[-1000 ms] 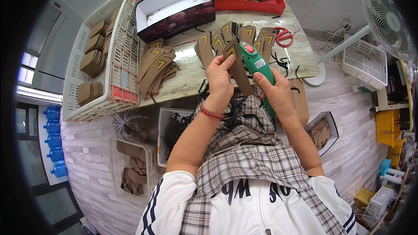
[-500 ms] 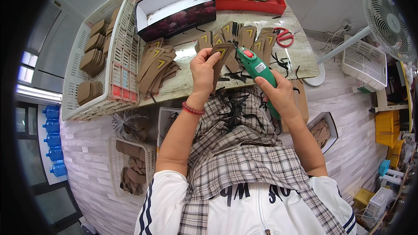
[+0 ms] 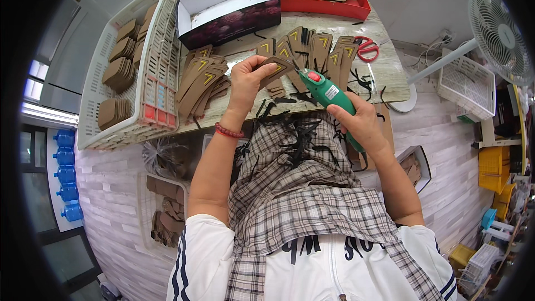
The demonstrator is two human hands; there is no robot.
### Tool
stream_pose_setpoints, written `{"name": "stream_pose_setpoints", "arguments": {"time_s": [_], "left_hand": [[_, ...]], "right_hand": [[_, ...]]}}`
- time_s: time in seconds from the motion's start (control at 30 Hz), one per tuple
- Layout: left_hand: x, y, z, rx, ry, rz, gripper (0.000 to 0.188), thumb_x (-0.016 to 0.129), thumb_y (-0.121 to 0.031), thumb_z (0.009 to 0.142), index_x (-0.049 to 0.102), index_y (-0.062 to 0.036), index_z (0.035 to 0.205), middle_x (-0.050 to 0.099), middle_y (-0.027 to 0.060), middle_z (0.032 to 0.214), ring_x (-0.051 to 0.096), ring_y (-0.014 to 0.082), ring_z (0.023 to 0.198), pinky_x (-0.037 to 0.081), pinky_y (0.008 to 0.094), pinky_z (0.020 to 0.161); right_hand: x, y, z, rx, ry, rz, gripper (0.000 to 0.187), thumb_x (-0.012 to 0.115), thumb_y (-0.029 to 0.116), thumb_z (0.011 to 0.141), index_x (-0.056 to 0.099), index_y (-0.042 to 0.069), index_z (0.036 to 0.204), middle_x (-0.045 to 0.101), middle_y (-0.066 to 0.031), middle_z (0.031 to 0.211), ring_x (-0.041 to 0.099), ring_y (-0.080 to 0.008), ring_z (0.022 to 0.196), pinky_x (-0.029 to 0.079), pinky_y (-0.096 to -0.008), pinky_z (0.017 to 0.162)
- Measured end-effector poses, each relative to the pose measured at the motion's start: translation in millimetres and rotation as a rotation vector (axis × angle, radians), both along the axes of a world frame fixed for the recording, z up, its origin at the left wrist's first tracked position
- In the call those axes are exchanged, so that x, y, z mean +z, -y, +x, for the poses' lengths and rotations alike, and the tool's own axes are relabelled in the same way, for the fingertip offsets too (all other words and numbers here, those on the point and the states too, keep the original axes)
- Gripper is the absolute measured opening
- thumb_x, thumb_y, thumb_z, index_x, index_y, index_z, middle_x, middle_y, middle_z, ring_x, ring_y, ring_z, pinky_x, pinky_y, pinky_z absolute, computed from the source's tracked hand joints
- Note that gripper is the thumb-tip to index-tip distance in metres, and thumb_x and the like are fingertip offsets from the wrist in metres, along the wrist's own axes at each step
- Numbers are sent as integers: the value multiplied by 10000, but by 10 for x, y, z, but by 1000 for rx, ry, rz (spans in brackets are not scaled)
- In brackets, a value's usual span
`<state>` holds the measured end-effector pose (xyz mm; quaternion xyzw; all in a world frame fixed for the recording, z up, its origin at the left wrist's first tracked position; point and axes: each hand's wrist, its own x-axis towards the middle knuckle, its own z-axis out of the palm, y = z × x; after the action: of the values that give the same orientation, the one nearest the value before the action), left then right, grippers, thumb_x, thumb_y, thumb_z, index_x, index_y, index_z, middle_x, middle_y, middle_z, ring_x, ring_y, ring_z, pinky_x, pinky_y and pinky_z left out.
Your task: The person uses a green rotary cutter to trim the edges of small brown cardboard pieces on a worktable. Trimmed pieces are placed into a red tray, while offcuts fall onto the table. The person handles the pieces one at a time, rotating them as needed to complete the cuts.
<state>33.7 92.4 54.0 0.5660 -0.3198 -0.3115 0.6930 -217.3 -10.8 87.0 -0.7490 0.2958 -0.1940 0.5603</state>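
Pinched in my left hand (image 3: 245,82) is a flat brown piece (image 3: 283,68) with a yellow angled mark at its end, tilted with the marked end toward the right. My right hand (image 3: 362,124) is wrapped round green handheld electric scissors (image 3: 330,92) with a red button. Their tip points up and left, close to the marked end of the piece; whether they touch I cannot tell. Behind both hands, several similar brown pieces (image 3: 320,47) lie fanned on the table. Black scraps (image 3: 298,139) litter the plaid apron on my lap and the table edge.
Left of my hands are more brown pieces (image 3: 203,78) and a white crate (image 3: 156,86) of stacked brown pieces. A dark box (image 3: 231,22), a red box (image 3: 326,4) and red-handled scissors (image 3: 366,50) sit farther back. A fan (image 3: 499,33) stands at right.
My left hand has shifted left and swung the brown piece from nearly upright to a slant. The electric scissors have moved slightly down and right, still in my right hand.
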Motion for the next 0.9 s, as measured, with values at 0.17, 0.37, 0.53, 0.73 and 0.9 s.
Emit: {"name": "stream_pose_setpoints", "arguments": {"time_s": [0.17,0.37,0.53,0.73,0.9], "left_hand": [[28,-71,127,-72,55,64,68,688,-60,847,692,-6,888,677,0,822,586,41,717,468,191,689],[102,-136,157,-162,20,99,61,696,-49,829,689,-3,869,676,-2,811,582,39,718,458,189,688],[92,-187,175,-202,1,161,42,697,-37,821,686,-7,848,662,-10,789,564,37,702,444,189,670],[52,-246,181,-225,79,206,88,719,-73,804,695,6,835,651,-7,746,548,35,647,427,174,601],[171,-464,614,-47,293,333,95,682,-95,843,685,-7,878,647,-16,792,559,41,702,443,190,646]], "right_hand": [[29,14,-1,57,-43,-23,357,732,285,840,641,-10,1020,590,-26,711,532,-69,506,430,-232,452],[1,28,13,93,-79,-35,386,731,324,835,645,-4,1018,604,-37,715,547,-74,524,439,-233,457],[-41,15,81,116,-77,5,375,728,333,833,647,7,1000,601,-30,671,546,-72,523,438,-231,458],[-89,-30,235,135,-60,16,377,723,335,839,643,10,1012,611,-29,681,546,-68,524,430,-225,455],[-148,-43,248,87,4,82,353,721,308,845,642,11,1017,589,-11,672,524,-59,506,416,-226,444]]}}
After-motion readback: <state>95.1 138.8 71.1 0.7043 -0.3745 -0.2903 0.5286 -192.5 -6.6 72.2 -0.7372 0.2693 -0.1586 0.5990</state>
